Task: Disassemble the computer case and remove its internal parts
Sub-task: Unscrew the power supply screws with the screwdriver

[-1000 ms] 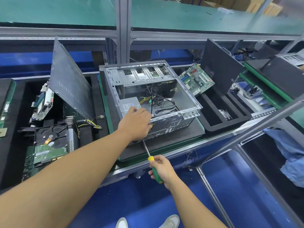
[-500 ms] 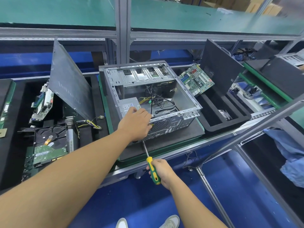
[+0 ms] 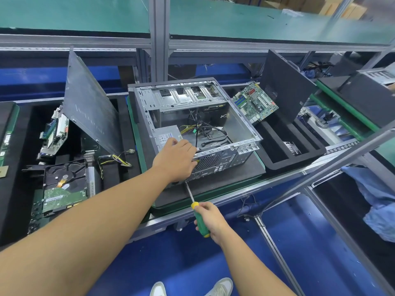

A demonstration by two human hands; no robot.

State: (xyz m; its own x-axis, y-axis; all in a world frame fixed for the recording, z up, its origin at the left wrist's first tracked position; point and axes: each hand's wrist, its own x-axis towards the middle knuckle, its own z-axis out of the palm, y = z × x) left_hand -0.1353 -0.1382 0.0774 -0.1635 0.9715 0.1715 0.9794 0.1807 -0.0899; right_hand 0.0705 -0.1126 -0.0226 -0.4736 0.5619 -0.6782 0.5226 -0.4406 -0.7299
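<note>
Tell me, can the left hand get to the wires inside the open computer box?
Probably yes. The left hand grips the case at its near edge, the top is open, and the wires lie just past its fingers, uncovered.

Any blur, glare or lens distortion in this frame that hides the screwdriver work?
Head view: wide-angle bends the shelf rail; lighting even, no strong glare; case, screwdriver and right hand sharp; top-right corner soft; the left hand, gripping the case, hides the screwdriver tip.
</note>
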